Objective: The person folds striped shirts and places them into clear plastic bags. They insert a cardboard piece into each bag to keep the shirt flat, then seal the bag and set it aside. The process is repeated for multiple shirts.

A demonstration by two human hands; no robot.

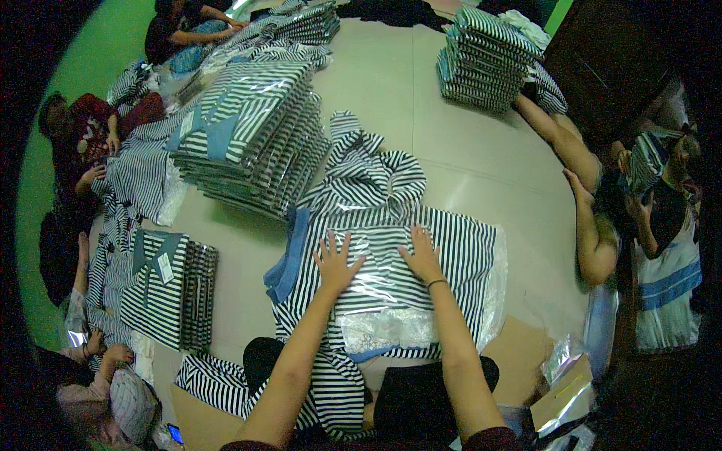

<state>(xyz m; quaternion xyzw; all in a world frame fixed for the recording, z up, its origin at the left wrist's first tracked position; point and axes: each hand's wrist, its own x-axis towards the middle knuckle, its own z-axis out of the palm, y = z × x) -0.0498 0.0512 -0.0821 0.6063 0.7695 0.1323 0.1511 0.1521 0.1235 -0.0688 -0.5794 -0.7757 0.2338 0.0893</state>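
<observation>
A black-and-white striped garment (468, 259) lies spread in front of me, sleeves bunched beyond my hands. Denim-blue cloth (288, 255) shows at its left edge, and pale lace (490, 289) runs down its right side. Over its middle is a shiny clear plastic sheet (380, 282), with more lace (391, 329) at the near end. My left hand (338, 264) presses flat on the left part, fingers spread. On the right, my right hand (421, 257) rests flat too, fingers apart, a dark band around its wrist. Neither hand grips anything.
A tall stack of bagged striped garments (248, 143) stands left of the bunched sleeves. A smaller stack (167, 289) is nearer on the left, another (489, 60) at far right. Several people sit around; one on the right (662, 203) holds a folded garment. Cardboard (519, 353) lies near right.
</observation>
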